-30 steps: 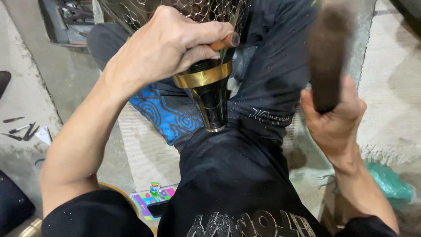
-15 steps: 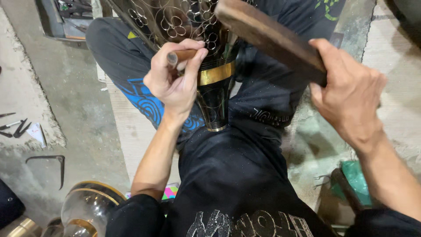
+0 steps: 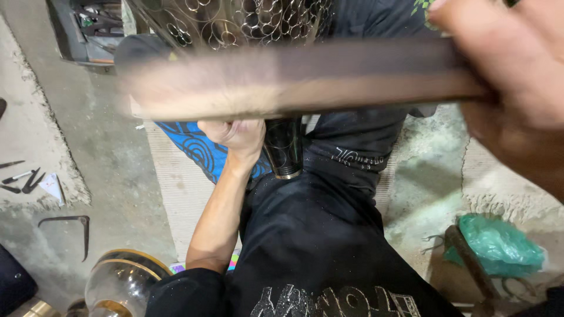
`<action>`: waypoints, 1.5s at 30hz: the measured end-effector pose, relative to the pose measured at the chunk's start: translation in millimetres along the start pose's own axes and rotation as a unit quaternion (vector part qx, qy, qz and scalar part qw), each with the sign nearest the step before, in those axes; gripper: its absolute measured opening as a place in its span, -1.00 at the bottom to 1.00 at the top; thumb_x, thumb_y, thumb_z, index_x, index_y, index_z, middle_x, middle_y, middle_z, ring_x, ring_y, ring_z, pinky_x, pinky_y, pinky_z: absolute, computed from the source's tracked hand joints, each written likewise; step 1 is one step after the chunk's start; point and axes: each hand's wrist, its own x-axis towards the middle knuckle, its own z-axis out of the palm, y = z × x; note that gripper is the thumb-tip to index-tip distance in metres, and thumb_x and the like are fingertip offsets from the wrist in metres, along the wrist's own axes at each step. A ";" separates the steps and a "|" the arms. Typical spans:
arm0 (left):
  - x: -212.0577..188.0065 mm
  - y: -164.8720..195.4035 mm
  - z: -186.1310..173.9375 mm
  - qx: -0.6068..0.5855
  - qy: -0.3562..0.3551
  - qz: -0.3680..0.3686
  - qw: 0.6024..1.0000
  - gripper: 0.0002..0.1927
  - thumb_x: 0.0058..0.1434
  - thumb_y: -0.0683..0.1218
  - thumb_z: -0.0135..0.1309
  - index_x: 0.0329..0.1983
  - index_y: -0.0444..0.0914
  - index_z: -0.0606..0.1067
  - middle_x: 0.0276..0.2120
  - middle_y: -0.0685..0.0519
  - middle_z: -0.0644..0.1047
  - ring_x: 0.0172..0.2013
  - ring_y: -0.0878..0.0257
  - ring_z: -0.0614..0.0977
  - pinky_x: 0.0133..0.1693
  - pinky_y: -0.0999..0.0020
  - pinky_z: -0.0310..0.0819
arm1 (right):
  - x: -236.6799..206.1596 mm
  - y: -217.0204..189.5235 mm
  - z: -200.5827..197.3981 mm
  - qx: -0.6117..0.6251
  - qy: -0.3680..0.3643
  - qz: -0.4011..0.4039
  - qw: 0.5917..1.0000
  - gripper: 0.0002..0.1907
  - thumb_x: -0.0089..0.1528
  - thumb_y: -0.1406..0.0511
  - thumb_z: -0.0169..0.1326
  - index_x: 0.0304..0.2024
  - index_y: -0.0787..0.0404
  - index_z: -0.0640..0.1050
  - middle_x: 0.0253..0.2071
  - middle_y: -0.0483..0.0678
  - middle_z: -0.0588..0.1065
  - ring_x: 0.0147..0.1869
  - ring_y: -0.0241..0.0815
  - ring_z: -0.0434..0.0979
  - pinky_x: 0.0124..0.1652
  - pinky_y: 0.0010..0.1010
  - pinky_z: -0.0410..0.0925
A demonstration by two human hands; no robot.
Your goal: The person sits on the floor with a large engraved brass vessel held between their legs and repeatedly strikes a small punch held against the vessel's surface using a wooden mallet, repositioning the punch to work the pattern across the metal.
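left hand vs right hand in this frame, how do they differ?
The left hand sits low and mid-frame beside the dark metal stem; the right hand is raised close to the camera. The left hand looks sharp and small, the right hand large and blurred. The right hand grips a motion-smeared wooden bar. Both are bare.

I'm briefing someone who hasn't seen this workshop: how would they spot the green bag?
Start at the person's black-clothed lap in the middle, then look to the person's right across the pale floor. The green bag lies crumpled there beside a dark bar. It is the only bright green, soft thing among grey concrete and metal.
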 end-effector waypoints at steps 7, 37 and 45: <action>23.0 16.7 -1.8 -0.073 -0.066 -0.051 0.994 -0.81 0.30 -0.28 0.27 -0.08 -0.32 0.53 -0.19 -0.08 0.65 -0.15 0.04 0.77 -0.11 0.35 0.67 | 8.9 -5.0 -11.9 0.019 -0.005 -0.002 1.000 -0.53 0.22 0.53 0.22 0.19 0.27 0.50 -0.28 0.08 0.44 -0.27 -0.05 0.50 -0.25 -0.31 0.34; 75.4 26.3 -14.4 0.012 -0.287 0.002 0.958 -0.85 0.31 -0.27 0.34 -0.18 -0.34 0.56 -0.39 -0.03 0.54 -0.46 0.18 0.55 -0.39 0.40 0.42 | -26.0 11.6 -0.4 0.180 0.024 0.057 0.982 -0.58 0.25 0.53 0.23 0.14 0.32 0.47 -0.29 0.07 0.47 -0.29 -0.13 0.51 -0.26 -0.37 0.34; 104.2 18.1 -18.4 -0.011 -0.427 0.089 0.900 -0.85 0.38 -0.22 0.30 -0.04 -0.28 0.57 -0.30 -0.06 0.56 -0.29 -0.01 0.63 -0.27 0.25 0.50 | -38.5 12.2 20.5 0.097 0.028 0.055 0.993 -0.49 0.15 0.56 0.24 0.16 0.31 0.52 -0.32 0.12 0.44 -0.30 0.04 0.50 -0.28 -0.24 0.36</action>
